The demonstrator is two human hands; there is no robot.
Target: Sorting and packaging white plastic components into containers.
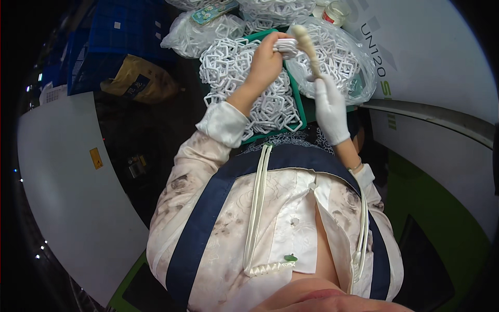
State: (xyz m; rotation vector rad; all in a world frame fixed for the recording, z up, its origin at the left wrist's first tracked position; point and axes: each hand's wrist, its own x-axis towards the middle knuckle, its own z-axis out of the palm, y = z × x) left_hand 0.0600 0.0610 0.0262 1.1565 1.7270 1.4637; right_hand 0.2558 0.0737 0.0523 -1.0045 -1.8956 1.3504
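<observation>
The cream knobbed tool (305, 46) extends from the gloved right hand (331, 112), whose fingers close on its near end, presumably leaving the shaft clear; its long axis points away from the body, leaning left. Beside its upper part, the bare left hand (266, 60) pinches stacked white links (286, 46), apparently keeping them aligned.

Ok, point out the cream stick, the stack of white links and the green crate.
Cream stick (307, 50): head view, middle of its shaft.
Stack of white links (285, 46): head view, middle of the stack.
Green crate (300, 110): head view, its right rim.
</observation>
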